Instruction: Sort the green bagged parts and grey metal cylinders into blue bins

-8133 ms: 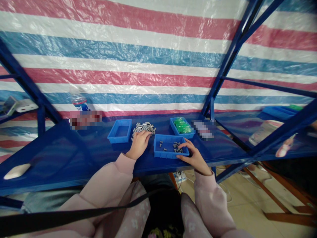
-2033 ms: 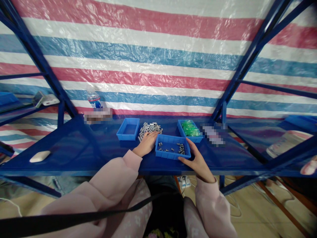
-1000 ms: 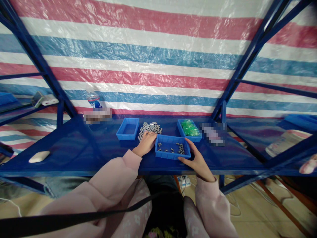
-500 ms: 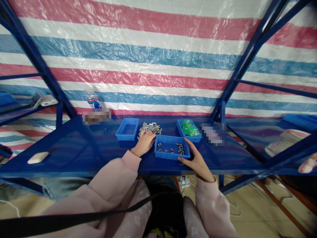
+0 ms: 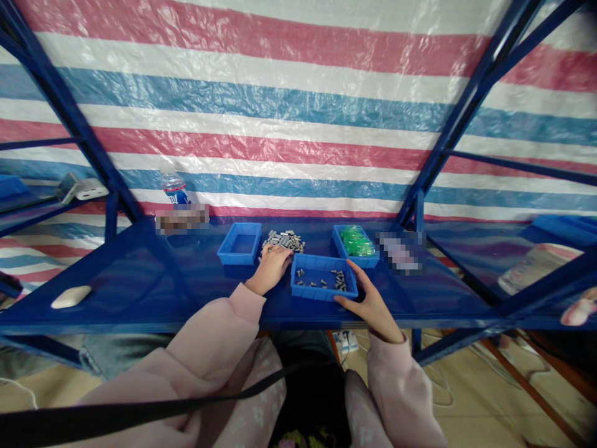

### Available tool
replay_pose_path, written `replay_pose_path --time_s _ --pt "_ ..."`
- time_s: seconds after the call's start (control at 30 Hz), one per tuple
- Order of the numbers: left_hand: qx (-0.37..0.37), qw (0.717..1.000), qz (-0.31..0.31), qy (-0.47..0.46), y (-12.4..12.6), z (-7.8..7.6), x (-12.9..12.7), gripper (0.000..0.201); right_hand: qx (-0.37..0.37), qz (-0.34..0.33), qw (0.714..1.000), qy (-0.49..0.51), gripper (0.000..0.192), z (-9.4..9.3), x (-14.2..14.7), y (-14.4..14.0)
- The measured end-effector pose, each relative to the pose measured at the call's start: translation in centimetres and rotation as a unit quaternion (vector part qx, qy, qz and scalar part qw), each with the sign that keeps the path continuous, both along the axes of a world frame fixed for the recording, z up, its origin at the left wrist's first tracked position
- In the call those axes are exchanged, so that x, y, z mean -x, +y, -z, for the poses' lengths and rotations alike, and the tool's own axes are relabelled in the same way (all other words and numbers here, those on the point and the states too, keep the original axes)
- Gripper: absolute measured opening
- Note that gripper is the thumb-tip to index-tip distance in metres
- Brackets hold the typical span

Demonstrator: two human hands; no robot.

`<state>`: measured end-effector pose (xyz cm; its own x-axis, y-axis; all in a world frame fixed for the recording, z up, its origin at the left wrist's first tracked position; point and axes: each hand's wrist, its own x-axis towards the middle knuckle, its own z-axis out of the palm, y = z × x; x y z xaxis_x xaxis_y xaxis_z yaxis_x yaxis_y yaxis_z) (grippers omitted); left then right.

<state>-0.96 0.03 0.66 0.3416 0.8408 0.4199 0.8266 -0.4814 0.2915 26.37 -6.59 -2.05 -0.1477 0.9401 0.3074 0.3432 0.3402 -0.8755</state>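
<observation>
A shallow blue plastic bin (image 5: 317,283) with several small metal screw-like parts (image 5: 340,281) in it stands near the table's front edge. My right hand (image 5: 368,302) grips its right end, thumb at the near side and fingers at the far corner. At the bin's left end, my left hand (image 5: 273,269) lies palm down with fingers reaching over the near edge of a heap of small silvery metal pieces (image 5: 285,239). Its fingertips are partly hidden beside the bin wall, and nothing shows held in them.
An empty-looking blue bin (image 5: 240,258) stands left of the heap. Behind right, another blue bin (image 5: 368,262) holds green plastic bags (image 5: 357,241). A white mouse-shaped object (image 5: 71,297) lies left; a bottle (image 5: 176,190) stands behind. Another person's hand (image 5: 579,311) shows at far right.
My left hand has shifted very slightly over the heap's edge. My right hand and the bin it grips stay in place.
</observation>
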Motion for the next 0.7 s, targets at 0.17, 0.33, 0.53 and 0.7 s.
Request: replay_pose_path --time_s 0.17,0.33,0.53,0.7 --pt "-0.041 0.997 -0.040 -0.056 0.14 0.03 0.07 0.019 -0.001 0.003 1.000 -0.004 0.086 -0.03 -0.02 -0.04" --pt "-0.127 0.977 -0.067 -0.155 0.33 0.21 0.21 0.020 -0.002 0.004 1.000 -0.009 0.087 -0.05 -0.03 -0.07" --pt "-0.151 0.955 0.011 -0.255 0.13 -0.01 -0.21 0.023 -0.007 0.003 1.000 -0.006 0.086 0.06 -0.05 -0.01" --pt "-0.069 0.954 0.112 -0.271 -0.29 -0.11 -0.76 0.038 -0.001 0.005 1.000 -0.001 0.086 -0.08 0.02 -0.10"
